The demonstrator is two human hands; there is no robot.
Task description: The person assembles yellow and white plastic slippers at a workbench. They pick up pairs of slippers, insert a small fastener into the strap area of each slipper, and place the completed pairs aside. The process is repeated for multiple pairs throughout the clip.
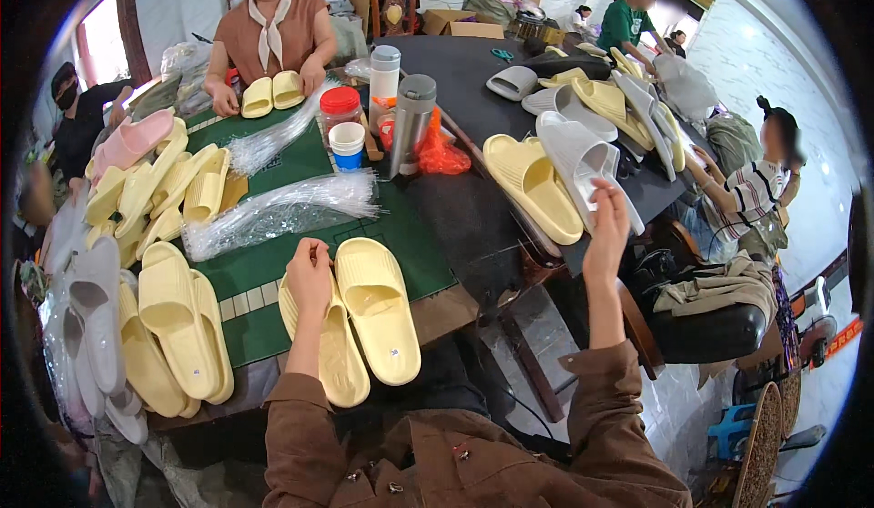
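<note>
In front of me a pair of pale yellow ribbed slippers lies side by side at the green table's near edge. My left hand (pixel 309 276) is over the strap of the left slipper (pixel 341 367), fingers curled in; whatever they may hold is hidden. The right slipper (pixel 378 303) lies free, a small white sticker on its heel. On the right, my right hand (pixel 607 221) reaches to a pale grey slipper (pixel 581 157), its fingers extended and slightly bent against or just over the footbed. Another yellow slipper (pixel 533 189) lies left of the grey one.
Clear plastic bags (pixel 291 208) lie across the green mat (pixel 264 326). Yellow slippers (pixel 182 326) and grey slippers (pixel 96 294) are piled left. A steel flask (pixel 414 126), paper cups (pixel 347 147) and a red-lidded jar (pixel 340 106) stand ahead. Co-workers sit around; a chair (pixel 710 330) stands right.
</note>
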